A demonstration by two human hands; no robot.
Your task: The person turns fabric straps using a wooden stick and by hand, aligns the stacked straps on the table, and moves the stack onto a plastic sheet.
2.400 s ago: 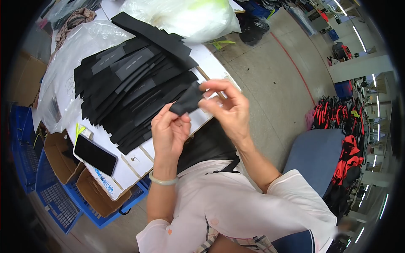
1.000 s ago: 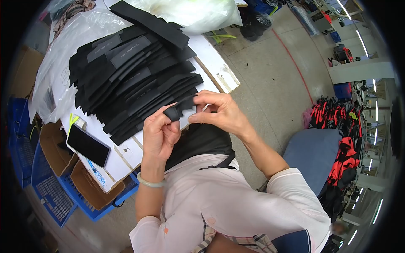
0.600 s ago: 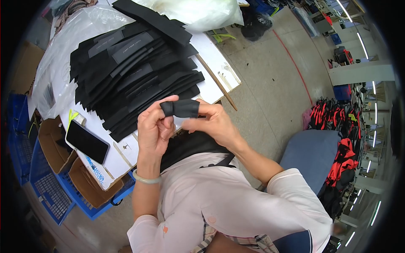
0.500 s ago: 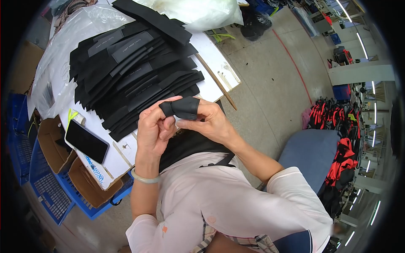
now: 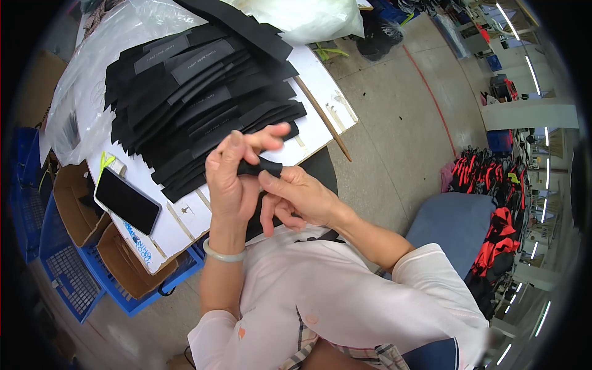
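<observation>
Workshop setting: pale floor [image 5: 385, 132] with a red line, blue-grey padded surface [image 5: 453, 225] at right, white table [image 5: 314, 68] beyond the hands. Black strip [image 5: 271, 166], short and narrow, sits between the two hands, just off the near table edge. Right hand [image 5: 308, 200]: thumb and forefinger narrow, pinched on the strip's right end; other fingers curled loosely below it. Left hand [image 5: 233, 179]: fingers raised and partly spread, one blurred and pointing across above the strip; the strip's left end runs in among them. Cannot tell how firmly these fingers press, as the contact is covered. Beyond the left fingertips: overlapping pile of black pieces [image 5: 209, 92], several with grey label patches [image 5: 213, 61]. Wooden stick [image 5: 327, 121] lies past the right fingertips, one end over the table edge. Phone [image 5: 127, 200] rests to the left of the left fingers, well apart. Handling, judged from appearance: strip likely very light, soft and pliable, not fragile; surface looks smooth, perhaps slightly slippery. Would fold or twist readily if held at one end only. Best hold seems a flat thumb-and-forefinger pinch near each end, leaving the middle free; little force needed.
</observation>
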